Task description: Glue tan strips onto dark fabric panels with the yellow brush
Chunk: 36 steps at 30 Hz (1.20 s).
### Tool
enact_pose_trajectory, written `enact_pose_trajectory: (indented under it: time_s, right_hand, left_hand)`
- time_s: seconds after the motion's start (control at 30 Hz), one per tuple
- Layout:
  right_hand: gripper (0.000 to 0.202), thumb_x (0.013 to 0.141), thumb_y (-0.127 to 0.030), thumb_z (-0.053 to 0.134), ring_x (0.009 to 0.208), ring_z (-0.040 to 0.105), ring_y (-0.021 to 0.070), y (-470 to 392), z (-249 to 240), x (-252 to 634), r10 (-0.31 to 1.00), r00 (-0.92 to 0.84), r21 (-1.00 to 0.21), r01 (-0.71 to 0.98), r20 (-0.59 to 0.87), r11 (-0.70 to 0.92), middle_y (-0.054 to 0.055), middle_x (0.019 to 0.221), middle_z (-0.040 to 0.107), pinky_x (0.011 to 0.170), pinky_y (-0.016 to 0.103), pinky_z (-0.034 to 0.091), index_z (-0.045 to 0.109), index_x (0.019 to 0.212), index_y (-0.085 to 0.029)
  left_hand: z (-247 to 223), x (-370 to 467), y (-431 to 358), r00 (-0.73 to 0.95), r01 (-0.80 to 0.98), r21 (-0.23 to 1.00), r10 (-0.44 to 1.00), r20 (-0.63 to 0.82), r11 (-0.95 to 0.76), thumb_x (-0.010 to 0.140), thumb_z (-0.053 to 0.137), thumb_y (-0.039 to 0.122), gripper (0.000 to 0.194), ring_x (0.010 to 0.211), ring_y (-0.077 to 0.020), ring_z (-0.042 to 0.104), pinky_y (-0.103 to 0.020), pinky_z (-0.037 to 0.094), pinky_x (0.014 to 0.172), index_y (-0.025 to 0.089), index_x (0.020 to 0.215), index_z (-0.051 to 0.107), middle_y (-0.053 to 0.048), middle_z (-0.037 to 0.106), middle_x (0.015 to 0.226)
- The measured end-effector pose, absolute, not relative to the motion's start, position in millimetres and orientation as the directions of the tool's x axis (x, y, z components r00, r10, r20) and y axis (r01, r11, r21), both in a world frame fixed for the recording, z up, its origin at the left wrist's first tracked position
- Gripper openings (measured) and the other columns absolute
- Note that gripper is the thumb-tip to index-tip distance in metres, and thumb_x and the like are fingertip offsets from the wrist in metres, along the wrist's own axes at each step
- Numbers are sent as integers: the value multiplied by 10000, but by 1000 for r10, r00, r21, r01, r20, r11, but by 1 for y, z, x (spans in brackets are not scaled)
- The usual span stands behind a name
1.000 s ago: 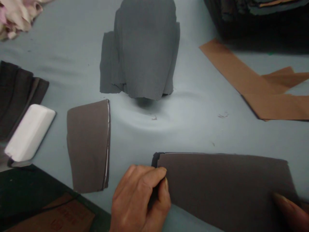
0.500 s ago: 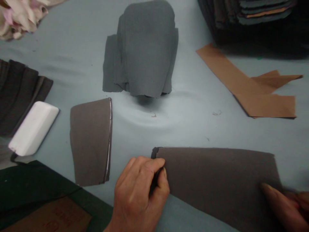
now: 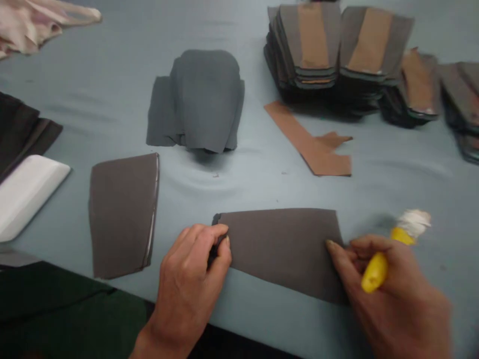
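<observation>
A brown-grey fabric piece (image 3: 277, 249) lies at the front of the table, its left edge showing a darker layer. My left hand (image 3: 194, 274) pinches that left edge between thumb and fingers. At the opposite end, my right hand (image 3: 392, 289) grips the right edge with thumb and fingertips. The same hand also carries a yellow-handled tool (image 3: 376, 271) tucked in the fingers; its far end is a whitish clump, the kind unclear. To the left rests a small stack of similar brown-grey pieces (image 3: 123, 214), apart from my left hand.
Behind stands a pile of grey fabric pieces (image 3: 209, 99). Tan strips (image 3: 299, 139) lie right of it, before several stacks of dark pieces (image 3: 288, 40) topped with tan strips. A white block-like object (image 3: 33, 189) and dark fabric (image 3: 15, 129) sit at left; pale cloth (image 3: 33, 25) lies far left.
The view has shifted and widened, bringing more stacks into sight. My right hand, blurred at the frame's edge before, now shows with the yellow-handled tool. Both hands still grip the fabric piece.
</observation>
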State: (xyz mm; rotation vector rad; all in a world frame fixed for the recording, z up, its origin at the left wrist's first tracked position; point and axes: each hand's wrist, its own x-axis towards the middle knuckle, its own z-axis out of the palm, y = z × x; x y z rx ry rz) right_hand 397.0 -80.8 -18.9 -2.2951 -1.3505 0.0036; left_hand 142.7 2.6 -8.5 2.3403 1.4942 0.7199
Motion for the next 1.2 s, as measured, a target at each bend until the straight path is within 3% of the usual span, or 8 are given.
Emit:
enact_pose_trajectory:
  time_s: [0.1,0.17,0.27,0.37,0.67,0.83,0.97,1.2]
  right_hand:
    - [530,1028,-727,407,582,687,218,-75,-10,388,847,401,-199,915,348,-351,17,747,722,489,305,429,607,975,-239]
    - [391,1074,-581,443,748,737,257,-73,-11,387,853,300,-81,952,427,-294,69,966,787,555,332,459,612,1032,-232]
    - [91,1061,-262,523,964,744,267,-71,-15,391,871,79,-21,997,485,-78,84,1262,762,748,347,524,593,1016,-225]
    - [155,1029,-106,491,1050,732,272,-68,-18,394,873,-115,5,992,474,128,78,1305,748,870,362,540,590,996,-221]
    - [259,960,5,459,999,750,268,-64,-22,398,862,-216,51,975,458,217,88,1244,770,802,350,572,605,980,-208]
    - [268,947,15,471,1037,741,269,-65,-25,398,857,-201,51,978,474,200,81,1250,769,833,346,561,606,980,-214]
    - [278,940,13,482,1061,731,265,-66,-25,397,861,-179,35,982,477,185,77,1257,766,878,345,549,620,1024,-214]
    - [280,927,16,464,1044,736,251,-66,-23,399,869,-163,-8,982,468,189,75,1286,757,847,348,545,605,935,-226]
  left_hand:
    - [-13,141,3,361,767,447,886,291,-460,1001,590,169,78,840,-171,646,-316,472,812,185,1046,651,3,670,900]
    - [-16,140,3,375,757,443,874,309,-481,1012,577,187,84,838,-180,642,-325,469,804,181,1056,649,1,657,895]
    - [-20,140,3,378,746,449,868,323,-492,1017,572,193,95,823,-190,627,-337,466,790,181,1071,649,4,627,872]
    - [-23,141,1,361,754,444,870,337,-484,1015,570,186,97,851,-196,634,-343,472,807,184,1071,650,-3,631,906]
    - [-8,147,0,392,785,303,813,431,-540,1009,579,186,124,904,-272,631,-433,521,820,181,1075,684,-58,653,960]
    - [-1,189,1,600,619,250,654,461,-745,1025,510,152,272,1278,-310,616,-475,524,1078,132,1252,658,-116,702,1329]
    - [-20,225,4,770,475,233,529,356,-848,1043,494,214,427,1469,-313,513,-455,460,1212,73,1442,553,-138,600,1535]
    - [-26,215,6,803,555,178,579,140,-813,1066,485,383,590,1567,-338,374,-507,392,1271,48,1549,447,-194,410,1674]
